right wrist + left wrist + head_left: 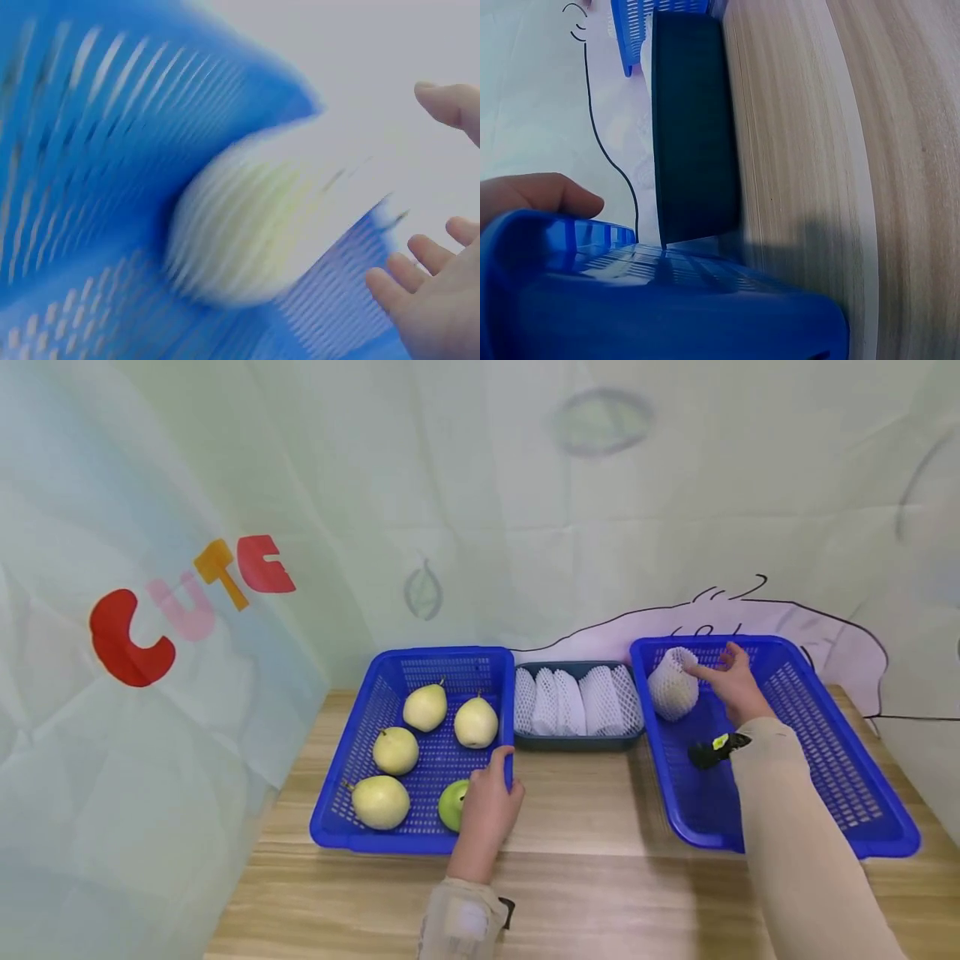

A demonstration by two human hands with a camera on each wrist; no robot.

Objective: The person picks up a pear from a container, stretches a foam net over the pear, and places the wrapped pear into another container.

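Note:
My left hand (491, 802) lies over the right rim of the left blue basket (412, 843), its fingers bent over the edge; in the left wrist view one finger (562, 195) hangs past the rim. Beside that hand a green fruit (452, 806) is partly covered. My right hand (738, 689) is inside the right blue basket (697, 839), thumb and fingers spread apart. Close by its thumb a pear in a white foam net (675, 689) stands against the basket's left wall. In the right wrist view the netted pear (240, 225) is blurred, with the fingers apart from it.
Several pale yellow pears (381, 802) lie in the left basket. Between the baskets, a dark green tray (577, 743) holds several white foam nets (600, 702). All stand on a wood-grain table (577, 827) before a printed cloth backdrop (450, 527).

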